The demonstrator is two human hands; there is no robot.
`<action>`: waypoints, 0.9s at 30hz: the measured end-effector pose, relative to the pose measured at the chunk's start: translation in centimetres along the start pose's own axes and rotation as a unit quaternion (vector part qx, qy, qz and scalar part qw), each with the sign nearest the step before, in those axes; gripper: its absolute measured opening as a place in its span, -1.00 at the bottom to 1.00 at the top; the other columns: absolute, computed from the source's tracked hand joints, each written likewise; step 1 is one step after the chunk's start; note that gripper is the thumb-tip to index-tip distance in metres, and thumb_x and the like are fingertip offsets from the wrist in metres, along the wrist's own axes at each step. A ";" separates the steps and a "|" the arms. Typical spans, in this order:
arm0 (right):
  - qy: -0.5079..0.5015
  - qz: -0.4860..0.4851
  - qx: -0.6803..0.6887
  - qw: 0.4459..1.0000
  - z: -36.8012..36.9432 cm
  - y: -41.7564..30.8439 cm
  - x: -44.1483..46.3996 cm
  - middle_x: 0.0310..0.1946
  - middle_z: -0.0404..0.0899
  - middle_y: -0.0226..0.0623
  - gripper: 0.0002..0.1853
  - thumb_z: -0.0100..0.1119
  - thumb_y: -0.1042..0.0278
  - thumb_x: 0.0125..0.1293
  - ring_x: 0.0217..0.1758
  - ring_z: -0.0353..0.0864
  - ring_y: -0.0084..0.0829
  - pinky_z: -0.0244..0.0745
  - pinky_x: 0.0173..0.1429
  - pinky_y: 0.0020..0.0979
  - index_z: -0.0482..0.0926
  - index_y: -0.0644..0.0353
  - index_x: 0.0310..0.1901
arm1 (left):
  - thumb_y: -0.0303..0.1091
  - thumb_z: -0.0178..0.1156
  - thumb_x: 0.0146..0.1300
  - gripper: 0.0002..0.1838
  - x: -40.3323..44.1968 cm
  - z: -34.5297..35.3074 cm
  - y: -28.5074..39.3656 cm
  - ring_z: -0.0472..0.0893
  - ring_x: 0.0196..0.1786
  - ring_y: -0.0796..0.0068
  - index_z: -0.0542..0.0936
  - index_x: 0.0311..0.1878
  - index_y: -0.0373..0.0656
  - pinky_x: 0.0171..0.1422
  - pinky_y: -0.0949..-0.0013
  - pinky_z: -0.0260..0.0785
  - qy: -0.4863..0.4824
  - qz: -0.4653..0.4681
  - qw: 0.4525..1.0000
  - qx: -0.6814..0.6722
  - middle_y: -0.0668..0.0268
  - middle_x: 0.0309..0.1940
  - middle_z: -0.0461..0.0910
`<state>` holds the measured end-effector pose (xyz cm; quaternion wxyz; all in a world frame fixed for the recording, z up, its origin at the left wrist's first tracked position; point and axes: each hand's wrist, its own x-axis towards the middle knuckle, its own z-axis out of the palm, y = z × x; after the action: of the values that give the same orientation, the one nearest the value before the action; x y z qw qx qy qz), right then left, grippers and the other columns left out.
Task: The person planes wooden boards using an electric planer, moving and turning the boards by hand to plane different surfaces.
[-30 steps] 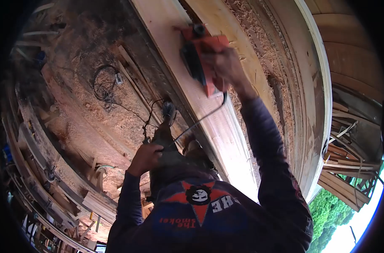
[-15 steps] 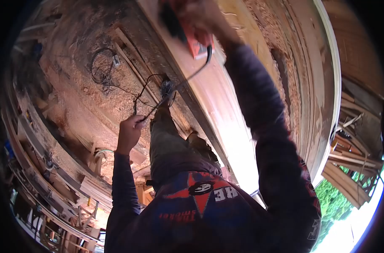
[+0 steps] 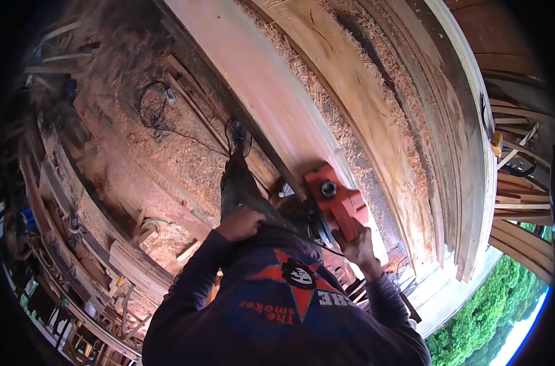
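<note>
A red electric planer point(image 3: 333, 198) rests on a long pale plank point(image 3: 271, 91), close to my body. My right hand point(image 3: 358, 249) is wrapped round the planer's rear handle. Near my waist my left hand point(image 3: 241, 224) is closed above my thigh; whatever its fingers hold is too hidden to make out. A dark cable point(image 3: 332, 251) runs beside the planer, below my right hand.
Rougher boards point(image 3: 350, 79) with wood shavings lie right of the plank. A coiled cable with a small white box point(image 3: 170, 96) lies on the shaving-covered floor at left. Thin strips point(image 3: 195, 110) lie beside my foot point(image 3: 239, 133). Stacked timber point(image 3: 524, 207) stands far right.
The planer and my right hand have come back along the plank from its far part towards my body. My left hand has moved in to my waist, after being held out with the cable.
</note>
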<state>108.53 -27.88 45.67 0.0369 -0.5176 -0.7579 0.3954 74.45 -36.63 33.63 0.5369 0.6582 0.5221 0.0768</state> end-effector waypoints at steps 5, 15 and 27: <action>-0.048 -0.047 -0.045 0.997 0.3 4.3 -6.3 -0.44 0.55 -0.07 -0.77 0.41 0.37 0.24 -0.52 0.67 0.08 0.51 -0.52 -0.12 0.58 0.27 -0.18 | -0.41 0.25 0.13 -0.69 -0.1 4.0 1.7 0.68 -0.09 -0.07 0.72 -0.03 -0.17 0.12 -0.03 0.50 -0.062 -0.007 0.998 -0.028 0.01 -0.18 0.72; -0.009 0.010 0.069 0.998 1.8 -9.0 16.7 -0.32 0.71 0.06 -0.61 0.46 0.18 0.27 -0.23 0.78 0.02 0.62 -0.20 -0.15 0.65 0.31 -0.03 | -0.45 0.24 0.04 -0.66 -3.4 -5.9 -5.2 0.69 -0.10 -0.06 0.73 -0.06 -0.14 0.10 -0.02 0.53 0.095 -0.035 0.995 0.020 0.03 -0.23 0.71; -0.015 -0.295 0.195 0.935 8.2 -23.5 57.6 -0.49 0.73 -0.25 -0.87 0.29 0.20 0.27 -0.44 0.66 -0.33 0.53 -0.33 -0.34 0.74 0.00 -0.35 | -0.45 0.28 0.34 -0.78 -6.2 -13.5 -10.4 0.76 -0.21 0.11 0.67 -0.01 -0.35 -0.10 0.22 0.56 0.342 -0.150 0.911 -0.175 -0.04 -0.24 0.72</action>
<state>60.34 10.84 34.70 0.2411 -0.2476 -0.7846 0.5147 56.49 -34.22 33.80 0.4370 0.4013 0.7445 0.3061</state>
